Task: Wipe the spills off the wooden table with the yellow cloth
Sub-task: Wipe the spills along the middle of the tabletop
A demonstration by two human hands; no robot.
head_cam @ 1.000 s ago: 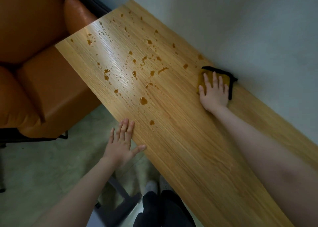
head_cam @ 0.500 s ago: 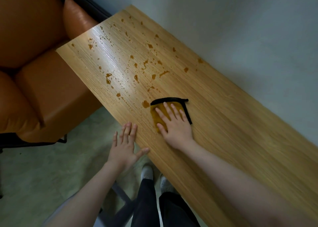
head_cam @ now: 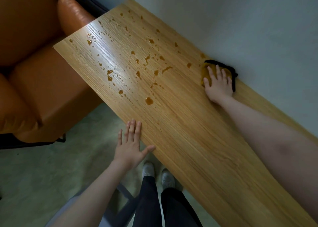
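Left hand (head_cam: 131, 148): flat, fingers straight, resting at the tabletop's (head_cam: 197, 140) near edge, holding nothing. Amber spills (head_cam: 149, 101) dot the left half. Right hand (head_cam: 217, 84): arm extended, fingers spread, pressing the yellow cloth (head_cam: 205, 72) flat at the far edge by the wall; its long axis follows that edge.

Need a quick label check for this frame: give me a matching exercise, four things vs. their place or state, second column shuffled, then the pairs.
Things:
1. yellow cloth
2. left hand
3. big amber drop
4. orange armchair

Places or states:
A. beside the table's left end, on the floor
B. flat at the near edge of the wooden table, fingers straight
C. at the far edge by the wall, pressed under the right hand
D. unwiped, mid-table, between the two hands

Pairs: 1-C, 2-B, 3-D, 4-A
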